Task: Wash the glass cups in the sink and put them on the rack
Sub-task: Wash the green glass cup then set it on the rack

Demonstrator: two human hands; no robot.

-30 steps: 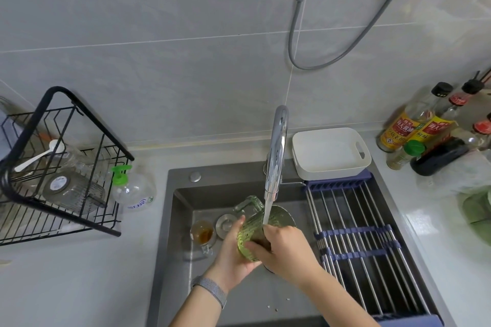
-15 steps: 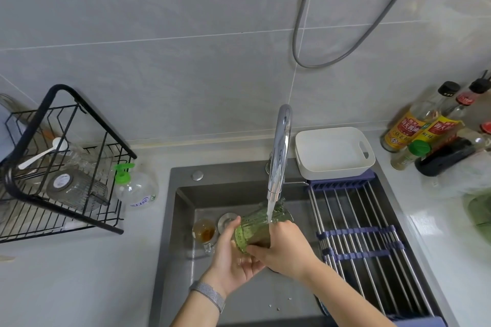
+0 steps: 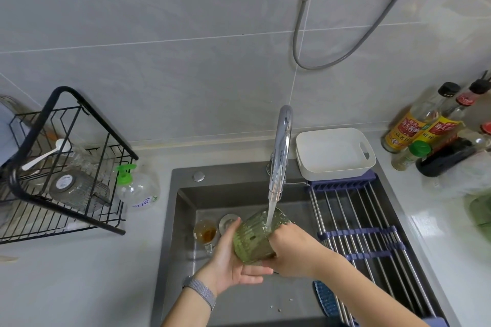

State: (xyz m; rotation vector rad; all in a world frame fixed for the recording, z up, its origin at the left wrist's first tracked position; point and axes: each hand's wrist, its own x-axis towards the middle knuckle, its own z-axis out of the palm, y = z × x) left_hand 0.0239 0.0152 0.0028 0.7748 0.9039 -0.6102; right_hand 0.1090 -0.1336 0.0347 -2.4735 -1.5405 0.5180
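A green ribbed glass cup [image 3: 252,239] is held tilted under the running faucet [image 3: 280,151], and the water stream falls into its mouth. My left hand [image 3: 233,260] cradles the cup from below and the left, thumb up along its side. My right hand [image 3: 289,249] grips the cup's right side. Both hands are over the grey sink [image 3: 183,220]. A small glass cup with brown residue [image 3: 206,233] stands on the sink floor to the left. The black wire rack [image 3: 63,167] sits on the counter at far left and holds an upturned clear glass [image 3: 79,191].
A soap pump bottle [image 3: 136,190] stands between the black wire rack and the sink. A roll-up drying mat [image 3: 366,241] covers the sink's right half, with a white tray [image 3: 334,152] behind it. Sauce bottles [image 3: 430,127] crowd the right counter. A blue brush [image 3: 325,297] lies in the sink.
The cup has been turned between my hands under the stream, its mouth now facing up toward the faucet. My left hand has slid lower under the cup.
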